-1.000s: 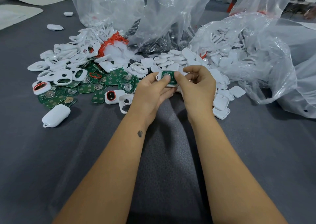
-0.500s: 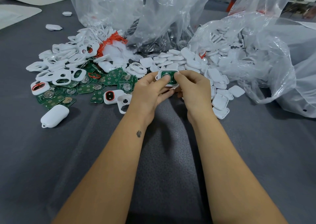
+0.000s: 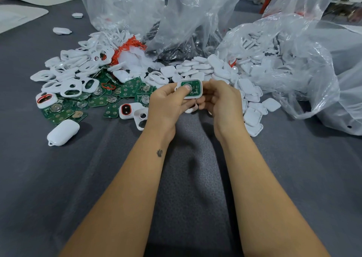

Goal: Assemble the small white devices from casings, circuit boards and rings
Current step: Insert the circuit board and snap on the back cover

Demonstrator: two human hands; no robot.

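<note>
A white casing half point(image 3: 198, 95) with a green circuit board point(image 3: 194, 88) seated in it is held above the table between both hands. My left hand point(image 3: 168, 104) grips its left side, the thumb pressing on the board's round cell. My right hand point(image 3: 221, 102) holds the right edge with curled fingers. Loose green circuit boards point(image 3: 98, 101) lie in a heap to the left, white casing fronts with oval holes point(image 3: 70, 84) behind them, plain white casing backs point(image 3: 197, 68) behind my hands. Red rings point(image 3: 128, 46) sit in a tangle at the back.
Clear plastic bags point(image 3: 293, 64) of white parts stand at the back and right. One closed white device point(image 3: 62, 132) lies at the left front. Two casings fitted with red rings point(image 3: 127, 109) lie near my left hand. The table is covered in grey cloth point(image 3: 186, 178).
My right thumb has come off the board and the hand has drawn back to the casing's right edge. My left thumb now presses on the cell. The casing stays in place.
</note>
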